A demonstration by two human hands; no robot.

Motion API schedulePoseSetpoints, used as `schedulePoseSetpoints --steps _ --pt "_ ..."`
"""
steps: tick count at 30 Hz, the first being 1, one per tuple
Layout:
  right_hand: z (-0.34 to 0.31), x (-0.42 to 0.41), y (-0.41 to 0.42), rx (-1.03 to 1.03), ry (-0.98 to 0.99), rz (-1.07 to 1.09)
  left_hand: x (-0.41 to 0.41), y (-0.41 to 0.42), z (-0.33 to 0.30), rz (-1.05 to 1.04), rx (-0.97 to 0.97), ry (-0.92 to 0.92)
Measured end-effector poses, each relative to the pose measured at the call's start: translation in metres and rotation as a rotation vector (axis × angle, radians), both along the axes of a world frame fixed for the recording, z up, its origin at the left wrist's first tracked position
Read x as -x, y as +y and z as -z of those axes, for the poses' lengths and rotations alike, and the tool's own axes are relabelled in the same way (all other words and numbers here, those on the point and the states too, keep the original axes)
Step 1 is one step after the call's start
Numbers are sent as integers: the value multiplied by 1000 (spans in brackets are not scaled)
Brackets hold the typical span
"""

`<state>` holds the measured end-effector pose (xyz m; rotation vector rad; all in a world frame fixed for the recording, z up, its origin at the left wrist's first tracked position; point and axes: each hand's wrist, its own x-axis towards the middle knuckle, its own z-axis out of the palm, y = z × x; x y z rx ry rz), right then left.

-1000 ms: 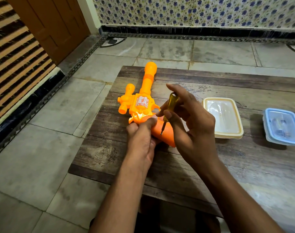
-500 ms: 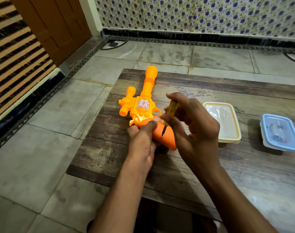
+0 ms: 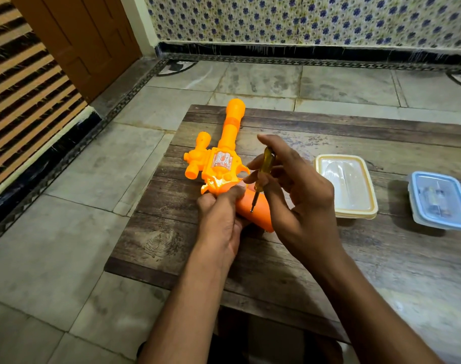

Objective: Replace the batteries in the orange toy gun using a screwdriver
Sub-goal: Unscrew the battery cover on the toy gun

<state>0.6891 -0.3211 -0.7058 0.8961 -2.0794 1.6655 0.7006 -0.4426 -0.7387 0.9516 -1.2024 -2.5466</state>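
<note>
Nearest the camera, two forearms reach over the near edge of the wooden bench (image 3: 276,279). The left hand (image 3: 218,222) grips the toy gun (image 3: 221,166) at the top of its grip, fingers curled over the body, pinning it flat on the bench. The right hand (image 3: 300,200) pinches the yellow-handled screwdriver (image 3: 262,174) between thumb and fingers, the other fingers spread. The shaft stands nearly upright, its tip set on the orange grip just right of the left hand, apparently at a screw; the screw head itself is too small to confirm. Judgement: the step in hand is undoing the battery cover screw, early in the task, with no cover off and no batteries in view. The next move calls for steady downward pressure while turning, the left hand holding the toy from twisting. Beyond, the barrel points away toward the bench's far edge. To the right lie a cream-lidded container (image 3: 346,185) and, farther right, a blue-lidded container (image 3: 439,200), both closed.
</note>
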Motion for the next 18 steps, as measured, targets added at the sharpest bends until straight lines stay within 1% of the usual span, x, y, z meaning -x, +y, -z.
schedulePoseSetpoints --steps 6,11,16,18 --pt "-1 1 -2 -26 45 82 0 1 -1 -19 -16 -33" --pt "4 2 -2 63 -94 -46 1 -1 2 14 9 -31" --pt "-1 -2 0 64 -97 -78 1 -3 2 16 -6 -25" --pt "-2 -3 -1 32 -53 -49 1 -3 3 -4 -23 -24"
